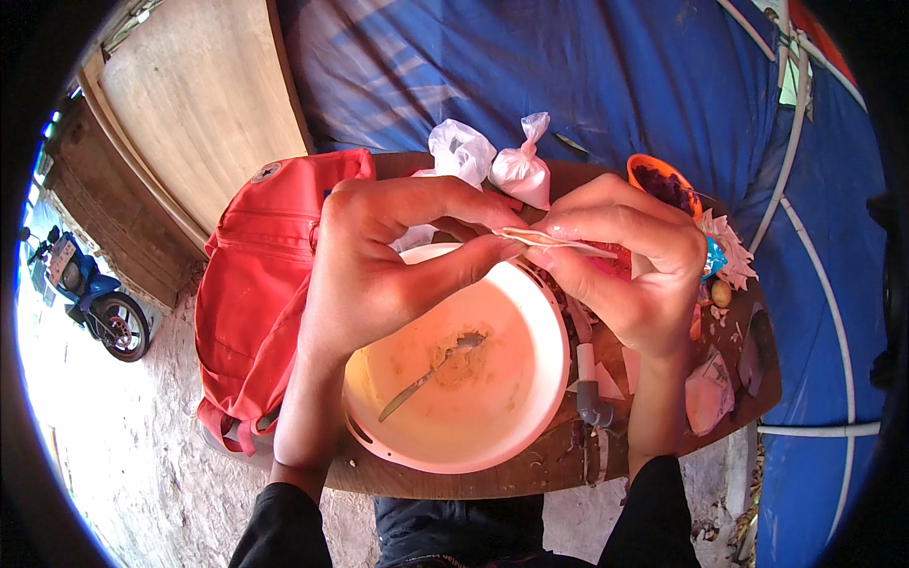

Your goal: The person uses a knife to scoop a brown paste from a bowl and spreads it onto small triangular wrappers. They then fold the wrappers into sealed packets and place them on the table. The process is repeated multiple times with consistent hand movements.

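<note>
Above the table, my left hand (374, 260) and my right hand (636, 260) meet over the far right side of a large white basin. Both pinch a thin, pale folded sheet (526, 237) that looks like a dough wrapper, seen nearly edge-on. Thumbs press from below and index fingers from above; what lies inside the fold, if anything, is hidden. Below my hands the wide basin (549, 379) holds a metal spoon (409, 392), leaning in brownish residue on its bottom. My right forearm passes over the table's right side, beside a grey pipe fitting (594, 407).
A red backpack (256, 293) lies left on the brown table (436, 485). Behind my hands stand a knotted plastic bag of pale powder (521, 175) and a white plastic bag (461, 151). An orange bowl (696, 201) with dark purple contents sits far right. A blue motorcycle (90, 289) stands left.
</note>
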The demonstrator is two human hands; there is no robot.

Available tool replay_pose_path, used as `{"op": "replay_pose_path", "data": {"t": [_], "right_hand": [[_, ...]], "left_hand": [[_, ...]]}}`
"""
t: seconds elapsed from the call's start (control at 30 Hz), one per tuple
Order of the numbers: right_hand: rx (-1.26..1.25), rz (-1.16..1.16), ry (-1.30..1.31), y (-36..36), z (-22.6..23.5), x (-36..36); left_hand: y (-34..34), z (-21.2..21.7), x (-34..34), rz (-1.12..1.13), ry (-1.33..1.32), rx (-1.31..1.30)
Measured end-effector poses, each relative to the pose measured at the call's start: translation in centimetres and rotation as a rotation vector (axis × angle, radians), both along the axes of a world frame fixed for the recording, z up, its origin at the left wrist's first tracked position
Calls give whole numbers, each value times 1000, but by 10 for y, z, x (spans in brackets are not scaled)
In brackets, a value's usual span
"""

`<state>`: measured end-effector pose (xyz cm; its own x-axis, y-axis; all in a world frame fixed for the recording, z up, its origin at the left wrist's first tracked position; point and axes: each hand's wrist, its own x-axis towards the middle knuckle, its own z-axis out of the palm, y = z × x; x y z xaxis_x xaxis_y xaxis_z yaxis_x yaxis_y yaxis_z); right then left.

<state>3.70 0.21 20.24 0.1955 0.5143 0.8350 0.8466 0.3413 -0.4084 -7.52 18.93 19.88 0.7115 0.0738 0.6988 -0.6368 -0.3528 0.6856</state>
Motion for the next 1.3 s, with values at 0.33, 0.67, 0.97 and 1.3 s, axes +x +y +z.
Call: {"op": "replay_pose_path", "data": {"t": [0.33,0.67,0.97,1.3], "right_hand": [[-15,30,63,-1,1,-3],[-4,19,64,2,-3,1],[-46,-7,44,-2,0,-3],[8,-4,11,2,-1,0]], "left_hand": [[0,-1,0,8,31,-17],[5,-3,3,13,21,-4],[3,-1,-1,34,74,56],[0,1,-1,33,60,57]]}}
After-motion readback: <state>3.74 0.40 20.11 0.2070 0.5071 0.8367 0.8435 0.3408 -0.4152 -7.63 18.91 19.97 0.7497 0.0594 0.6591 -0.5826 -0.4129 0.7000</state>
